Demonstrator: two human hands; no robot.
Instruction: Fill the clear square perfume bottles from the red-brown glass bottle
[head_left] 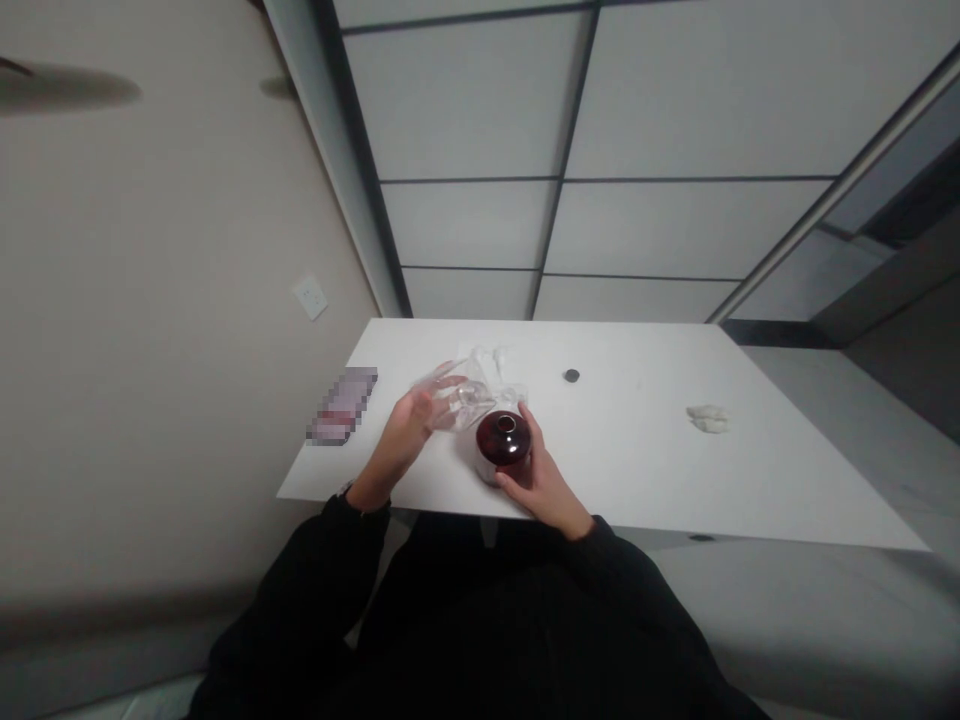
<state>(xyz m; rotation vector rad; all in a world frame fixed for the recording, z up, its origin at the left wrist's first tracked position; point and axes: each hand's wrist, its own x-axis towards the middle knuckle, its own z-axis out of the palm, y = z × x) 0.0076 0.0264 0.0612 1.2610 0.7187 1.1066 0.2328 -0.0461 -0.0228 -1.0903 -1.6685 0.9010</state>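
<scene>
My right hand (546, 478) is wrapped round the right side of a dark red, glossy round jar (501, 440) with a small ringed opening on top. The jar stands near the front edge of the white table. To its left, my left hand (420, 412) grips a crumpled clear plastic bag (472, 392). Part of the bag spreads over the table behind the jar, and its film covers some of my left fingers.
On the white table (637, 470) lie a small dark disc (571, 376) behind the jar and a whitish crumpled item (708, 418) at the right. A blurred-out flat object (342, 406) is at the left edge. A wall with a socket (310, 297) rises on the left, and a panelled partition (465, 220) stands behind.
</scene>
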